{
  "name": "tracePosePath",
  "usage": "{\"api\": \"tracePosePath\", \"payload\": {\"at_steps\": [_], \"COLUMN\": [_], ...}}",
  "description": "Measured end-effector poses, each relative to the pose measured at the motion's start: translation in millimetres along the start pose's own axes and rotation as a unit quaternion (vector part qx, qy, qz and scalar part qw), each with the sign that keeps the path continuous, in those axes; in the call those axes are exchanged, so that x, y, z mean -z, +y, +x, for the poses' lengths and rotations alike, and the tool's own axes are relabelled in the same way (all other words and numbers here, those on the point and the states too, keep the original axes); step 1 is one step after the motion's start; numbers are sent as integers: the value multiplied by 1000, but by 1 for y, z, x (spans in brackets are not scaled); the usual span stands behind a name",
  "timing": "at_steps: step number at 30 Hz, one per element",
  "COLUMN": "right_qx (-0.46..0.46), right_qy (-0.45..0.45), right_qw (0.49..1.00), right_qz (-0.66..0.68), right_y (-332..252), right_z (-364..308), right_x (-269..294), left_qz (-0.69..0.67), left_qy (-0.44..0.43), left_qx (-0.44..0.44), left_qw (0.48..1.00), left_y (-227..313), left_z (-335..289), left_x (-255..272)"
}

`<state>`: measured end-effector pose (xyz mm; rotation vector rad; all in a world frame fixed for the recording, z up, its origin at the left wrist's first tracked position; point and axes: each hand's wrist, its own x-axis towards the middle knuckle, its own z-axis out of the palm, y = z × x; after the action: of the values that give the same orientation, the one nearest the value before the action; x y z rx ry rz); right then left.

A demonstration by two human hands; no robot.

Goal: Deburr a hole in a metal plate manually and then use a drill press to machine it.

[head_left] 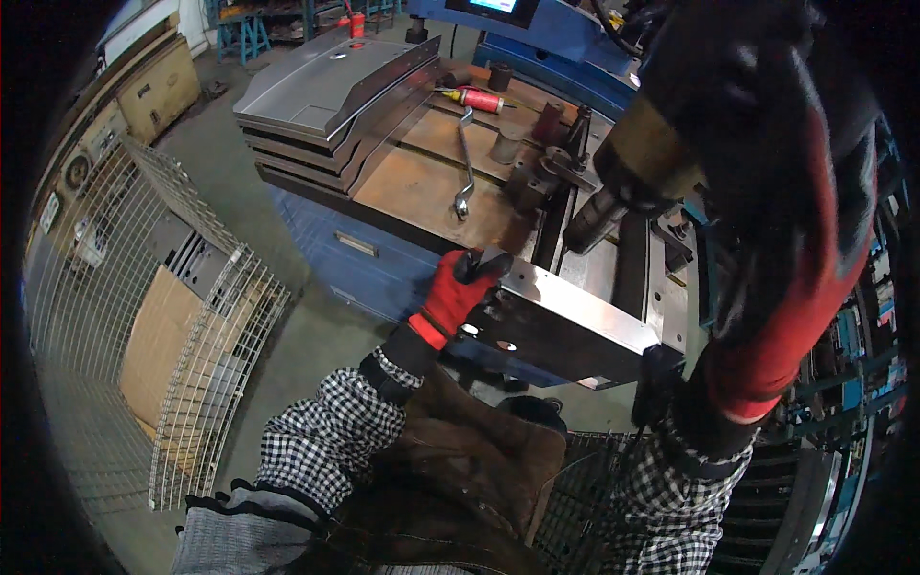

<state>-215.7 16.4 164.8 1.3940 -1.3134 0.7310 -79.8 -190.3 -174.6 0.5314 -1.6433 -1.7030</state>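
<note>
My left hand (458,287), in a red and black glove, grips the near left corner of a bent sheet-metal part (565,321) that lies across the front of a blue machine's table. My right hand (767,182), also gloved, is raised close to the camera and closed around a dark lever handle with a brass-coloured collar (644,153). The metal part has a few small holes along its dark lower flange.
A bent wrench (464,163) and a red-handled screwdriver (476,98) lie on the rusty work table (422,182). Grey folded metal sheets (326,91) are stacked at its far left. A wire mesh cage (192,335) holding cardboard stands to my left.
</note>
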Motion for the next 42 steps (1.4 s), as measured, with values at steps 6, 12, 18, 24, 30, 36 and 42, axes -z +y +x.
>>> {"api": "tracePosePath", "payload": {"at_steps": [6, 12, 18, 24, 30, 36, 42], "right_qx": [-1, 2, -2, -45, -323, -681, -743], "right_qy": [-19, -34, -41, -10, 120, -21, 49], "right_qw": [1000, 999, 998, 989, 919, 705, 345], "right_qz": [20, 33, 50, 139, 192, 198, 571], "right_y": [6, 5, -1, -10, 11, -33, -121], "right_z": [22, 26, 33, 8, -172, -466, -571], "right_x": [3, 2, 1, 13, 38, 62, 24], "left_qz": [-19, 7, -40, -27, -35, 60, 201], "left_qy": [121, 128, 83, 114, 104, 54, -30], "left_qx": [-115, -139, -45, -39, 18, -252, -232], "left_qw": [986, 982, 995, 992, 994, 964, 951], "left_y": [7, -3, -18, -33, -22, -21, -22], "left_z": [-11, -7, -4, 1, -8, -15, -21], "left_x": [-19, -19, -11, -6, 0, 11, 43]}}
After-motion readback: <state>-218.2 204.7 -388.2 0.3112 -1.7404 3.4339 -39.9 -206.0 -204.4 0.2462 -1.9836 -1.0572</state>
